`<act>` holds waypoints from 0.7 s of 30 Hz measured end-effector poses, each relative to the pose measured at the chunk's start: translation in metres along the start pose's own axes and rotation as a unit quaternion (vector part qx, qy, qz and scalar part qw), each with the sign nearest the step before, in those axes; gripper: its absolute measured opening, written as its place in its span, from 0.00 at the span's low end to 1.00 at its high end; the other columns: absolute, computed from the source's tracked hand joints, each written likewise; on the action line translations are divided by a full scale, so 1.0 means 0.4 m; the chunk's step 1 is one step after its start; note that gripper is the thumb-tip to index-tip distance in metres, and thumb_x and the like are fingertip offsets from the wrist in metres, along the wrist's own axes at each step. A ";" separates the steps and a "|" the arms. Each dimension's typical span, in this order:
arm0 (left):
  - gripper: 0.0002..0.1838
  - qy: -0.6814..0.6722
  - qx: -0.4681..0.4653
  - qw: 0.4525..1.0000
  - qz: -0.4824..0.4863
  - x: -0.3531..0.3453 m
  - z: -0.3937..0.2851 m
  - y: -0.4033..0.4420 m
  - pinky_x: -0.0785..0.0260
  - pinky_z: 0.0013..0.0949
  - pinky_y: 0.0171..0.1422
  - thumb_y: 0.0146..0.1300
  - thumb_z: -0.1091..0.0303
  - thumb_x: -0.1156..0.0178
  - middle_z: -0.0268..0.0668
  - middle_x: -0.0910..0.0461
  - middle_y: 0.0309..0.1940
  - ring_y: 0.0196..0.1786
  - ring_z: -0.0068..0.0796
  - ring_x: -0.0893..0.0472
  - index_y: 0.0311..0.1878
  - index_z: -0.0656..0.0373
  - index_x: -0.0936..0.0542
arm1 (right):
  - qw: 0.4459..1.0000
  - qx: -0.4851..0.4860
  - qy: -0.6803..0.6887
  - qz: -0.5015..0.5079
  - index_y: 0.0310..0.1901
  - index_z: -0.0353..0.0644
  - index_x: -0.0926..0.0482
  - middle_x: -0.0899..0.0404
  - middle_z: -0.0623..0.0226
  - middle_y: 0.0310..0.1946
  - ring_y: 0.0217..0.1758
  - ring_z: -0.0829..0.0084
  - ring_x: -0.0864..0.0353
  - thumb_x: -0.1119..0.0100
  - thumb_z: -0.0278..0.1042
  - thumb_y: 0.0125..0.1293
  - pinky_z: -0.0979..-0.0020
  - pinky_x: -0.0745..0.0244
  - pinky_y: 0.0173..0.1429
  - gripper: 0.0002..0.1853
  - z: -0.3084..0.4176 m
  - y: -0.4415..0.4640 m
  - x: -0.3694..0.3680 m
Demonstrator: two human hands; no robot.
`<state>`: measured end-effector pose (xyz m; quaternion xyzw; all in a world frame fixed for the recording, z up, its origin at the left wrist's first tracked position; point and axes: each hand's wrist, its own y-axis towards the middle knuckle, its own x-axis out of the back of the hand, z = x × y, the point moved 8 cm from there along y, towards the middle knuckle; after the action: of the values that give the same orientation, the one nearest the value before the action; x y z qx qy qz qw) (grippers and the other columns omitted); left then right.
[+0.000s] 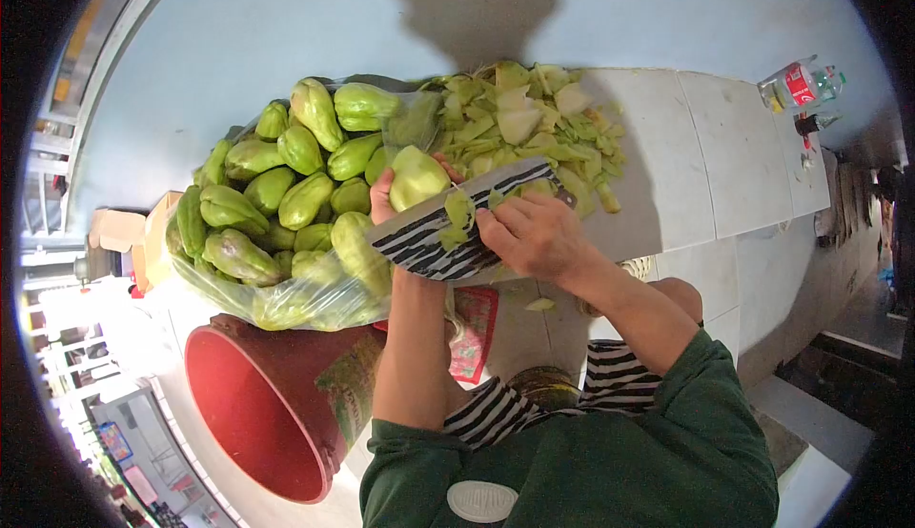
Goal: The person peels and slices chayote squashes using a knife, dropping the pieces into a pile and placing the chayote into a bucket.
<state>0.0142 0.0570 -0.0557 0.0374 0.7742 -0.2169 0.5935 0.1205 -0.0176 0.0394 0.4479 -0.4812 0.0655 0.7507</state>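
Note:
My left hand (383, 202) is closed around a partly peeled, pale green chayote (417, 177), its fingers mostly behind the fruit. In my right hand (534, 234) is a wide-bladed knife (419, 240), its blade slanting across in front of the chayote. Black and white stripes show on the blade, and scraps of peel (457, 212) cling to it. Left of my hands, a clear plastic bag (329, 304) holds many whole green chayotes (303, 201). Behind the knife lies a heap of green peelings (515, 118) on the tiled surface.
A red bucket (253, 414) lies tipped at the lower left. Plastic bottles (801, 85) and a small dark bottle (815, 123) are at the far right of the white tiled ledge (705, 147). A cardboard box (157, 242) stands beyond the bag, and a blue wall (658, 13) backs the ledge.

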 end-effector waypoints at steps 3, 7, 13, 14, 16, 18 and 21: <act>0.27 -0.006 -0.002 1.000 -0.001 -0.002 0.000 0.002 0.27 0.42 0.50 0.61 0.50 0.52 0.48 0.21 0.38 0.41 0.43 0.22 0.46 0.68 0.25 | 1.000 -0.019 0.018 0.012 0.41 0.40 0.24 0.29 0.70 0.23 0.26 0.68 0.23 0.37 0.29 0.47 0.68 0.28 0.29 0.17 -0.020 -0.004 -0.006; 0.25 0.103 -0.147 0.979 -0.096 -0.009 -0.062 -0.010 0.28 0.43 0.50 0.62 0.52 0.54 0.48 0.22 0.39 0.41 0.43 0.22 0.48 0.67 0.26 | 0.988 -0.127 0.044 0.076 0.39 0.42 0.26 0.25 0.66 0.25 0.29 0.60 0.21 0.32 0.33 0.41 0.61 0.27 0.32 0.21 -0.098 -0.024 -0.041; 0.26 0.139 -0.081 0.987 0.029 -0.032 -0.050 -0.006 0.27 0.41 0.47 0.61 0.52 0.52 0.48 0.21 0.39 0.42 0.42 0.21 0.50 0.66 0.26 | 0.986 -0.124 0.075 0.089 0.37 0.43 0.28 0.23 0.64 0.26 0.30 0.57 0.20 0.30 0.34 0.39 0.59 0.27 0.32 0.22 -0.086 -0.009 -0.030; 0.25 0.164 -0.127 0.978 -0.021 -0.018 -0.066 -0.005 0.28 0.41 0.47 0.61 0.52 0.52 0.47 0.21 0.39 0.42 0.42 0.21 0.50 0.66 0.25 | 0.983 -0.142 0.064 0.095 0.37 0.43 0.29 0.23 0.64 0.26 0.30 0.57 0.20 0.30 0.34 0.39 0.59 0.27 0.32 0.22 -0.100 -0.017 -0.038; 0.25 0.130 -0.140 0.980 -0.056 -0.018 -0.071 -0.008 0.28 0.41 0.48 0.61 0.52 0.52 0.47 0.20 0.39 0.43 0.42 0.21 0.50 0.66 0.25 | 0.984 -0.146 0.049 0.092 0.36 0.44 0.29 0.24 0.64 0.25 0.28 0.58 0.20 0.38 0.34 0.47 0.60 0.26 0.29 0.14 -0.110 -0.023 -0.044; 0.25 0.125 -0.139 0.980 -0.073 -0.028 -0.076 -0.019 0.28 0.41 0.50 0.61 0.53 0.52 0.48 0.20 0.39 0.44 0.41 0.21 0.51 0.65 0.25 | 0.985 -0.147 0.032 0.088 0.35 0.45 0.30 0.24 0.64 0.23 0.26 0.59 0.19 0.45 0.33 0.55 0.61 0.24 0.26 0.07 -0.111 -0.013 -0.033; 0.25 0.127 -0.082 0.989 -0.006 -0.037 -0.048 -0.009 0.28 0.41 0.49 0.60 0.52 0.51 0.47 0.20 0.40 0.43 0.41 0.21 0.51 0.64 0.25 | 0.987 -0.122 0.082 0.065 0.38 0.43 0.29 0.24 0.61 0.24 0.29 0.55 0.21 0.32 0.31 0.42 0.58 0.28 0.30 0.20 -0.082 -0.002 -0.016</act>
<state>-0.0001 0.0640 -0.0369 0.0110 0.8585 -0.1499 0.4903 0.1393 0.0081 0.0295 0.3138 -0.4502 0.0915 0.8310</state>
